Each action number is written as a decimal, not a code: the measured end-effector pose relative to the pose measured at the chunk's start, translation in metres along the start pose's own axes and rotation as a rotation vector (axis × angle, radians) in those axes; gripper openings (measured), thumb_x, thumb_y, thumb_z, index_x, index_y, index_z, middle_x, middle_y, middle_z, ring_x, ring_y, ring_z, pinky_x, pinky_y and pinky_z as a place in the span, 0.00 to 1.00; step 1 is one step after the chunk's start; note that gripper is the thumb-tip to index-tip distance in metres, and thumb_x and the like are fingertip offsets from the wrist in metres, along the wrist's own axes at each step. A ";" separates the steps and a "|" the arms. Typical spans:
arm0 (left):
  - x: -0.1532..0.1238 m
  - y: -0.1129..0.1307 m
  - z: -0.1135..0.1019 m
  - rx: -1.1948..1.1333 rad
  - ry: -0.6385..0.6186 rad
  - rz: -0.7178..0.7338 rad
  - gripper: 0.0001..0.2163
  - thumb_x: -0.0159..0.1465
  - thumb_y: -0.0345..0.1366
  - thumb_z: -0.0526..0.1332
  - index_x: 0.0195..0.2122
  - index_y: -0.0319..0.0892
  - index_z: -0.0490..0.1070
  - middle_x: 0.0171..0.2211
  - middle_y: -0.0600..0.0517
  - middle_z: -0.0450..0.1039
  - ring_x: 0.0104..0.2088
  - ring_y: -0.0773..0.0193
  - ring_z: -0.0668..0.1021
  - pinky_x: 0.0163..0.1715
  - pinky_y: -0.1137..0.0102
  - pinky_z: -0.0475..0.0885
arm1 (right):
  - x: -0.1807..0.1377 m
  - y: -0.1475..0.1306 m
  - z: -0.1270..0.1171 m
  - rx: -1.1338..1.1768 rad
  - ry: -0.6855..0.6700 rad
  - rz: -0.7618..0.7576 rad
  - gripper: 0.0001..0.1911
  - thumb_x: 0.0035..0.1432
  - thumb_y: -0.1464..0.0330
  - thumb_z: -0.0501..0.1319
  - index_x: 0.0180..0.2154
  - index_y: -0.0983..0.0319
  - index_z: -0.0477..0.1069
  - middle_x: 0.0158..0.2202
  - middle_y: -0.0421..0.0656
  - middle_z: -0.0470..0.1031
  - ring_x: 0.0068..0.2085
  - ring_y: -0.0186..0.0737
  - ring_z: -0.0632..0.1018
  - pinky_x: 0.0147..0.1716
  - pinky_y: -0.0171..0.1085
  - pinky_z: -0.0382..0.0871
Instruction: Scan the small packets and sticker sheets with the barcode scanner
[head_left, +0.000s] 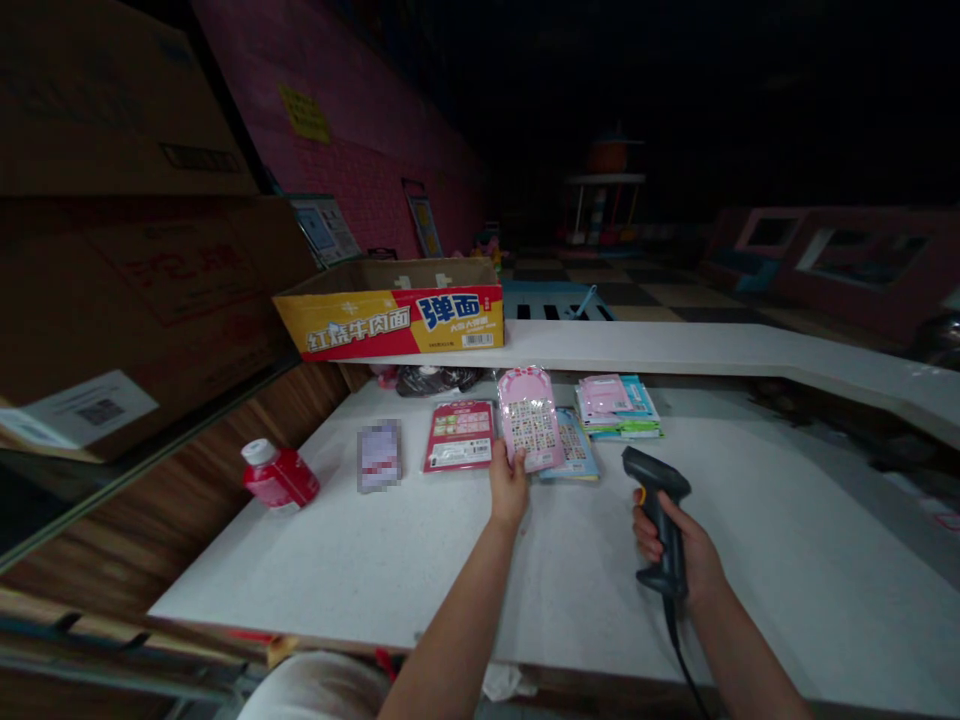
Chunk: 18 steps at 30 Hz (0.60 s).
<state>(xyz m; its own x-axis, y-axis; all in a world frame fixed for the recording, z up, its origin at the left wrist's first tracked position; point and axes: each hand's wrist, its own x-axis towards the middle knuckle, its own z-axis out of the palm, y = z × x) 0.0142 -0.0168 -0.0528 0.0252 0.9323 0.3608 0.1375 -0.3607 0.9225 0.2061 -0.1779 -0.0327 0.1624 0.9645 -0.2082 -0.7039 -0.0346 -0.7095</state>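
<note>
My left hand (509, 487) grips the lower edge of a pink sticker pack (529, 418) and holds it tilted up above the white counter (787, 560). My right hand (686, 555) is wrapped round the handle of a dark barcode scanner (660, 515), its head pointing left toward the pack and its cable trailing down off the counter's near edge. Under the pink pack lies a blue pack (577, 450). A red pack (459, 436) lies flat just left of it.
A stack of pink and teal packs (619, 407) sits further back. A blurred card (379, 455) and a red bottle with a white cap (279, 475) lie to the left. A yellow-red carton (390, 310) stands on the raised ledge; big brown boxes (135, 300) fill the left.
</note>
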 end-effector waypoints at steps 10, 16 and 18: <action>0.020 0.022 -0.046 0.226 0.221 -0.057 0.11 0.63 0.33 0.54 0.47 0.42 0.66 0.45 0.46 0.75 0.47 0.57 0.77 0.49 0.66 0.71 | 0.000 0.000 -0.008 0.171 0.027 0.014 0.17 0.48 0.60 0.72 0.35 0.63 0.72 0.19 0.34 0.63 0.16 0.26 0.60 0.13 0.26 0.58; 0.048 0.029 -0.099 0.721 0.204 -0.295 0.16 0.65 0.33 0.53 0.53 0.40 0.68 0.43 0.41 0.77 0.46 0.51 0.77 0.45 0.62 0.70 | -0.002 0.000 -0.007 0.194 0.024 0.017 0.16 0.48 0.62 0.71 0.35 0.63 0.71 0.20 0.35 0.63 0.17 0.27 0.61 0.14 0.27 0.59; 0.049 0.033 -0.104 0.880 0.174 -0.308 0.17 0.66 0.35 0.53 0.54 0.38 0.69 0.44 0.39 0.76 0.47 0.48 0.76 0.46 0.60 0.69 | -0.002 0.000 -0.007 0.199 0.026 0.016 0.16 0.48 0.62 0.71 0.35 0.63 0.71 0.20 0.35 0.63 0.17 0.27 0.61 0.14 0.27 0.59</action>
<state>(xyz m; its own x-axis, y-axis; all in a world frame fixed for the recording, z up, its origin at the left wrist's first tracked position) -0.0832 0.0142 0.0093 -0.2750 0.9404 0.2002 0.8124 0.1159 0.5715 0.2108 -0.1821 -0.0367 0.1661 0.9572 -0.2372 -0.8291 0.0053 -0.5591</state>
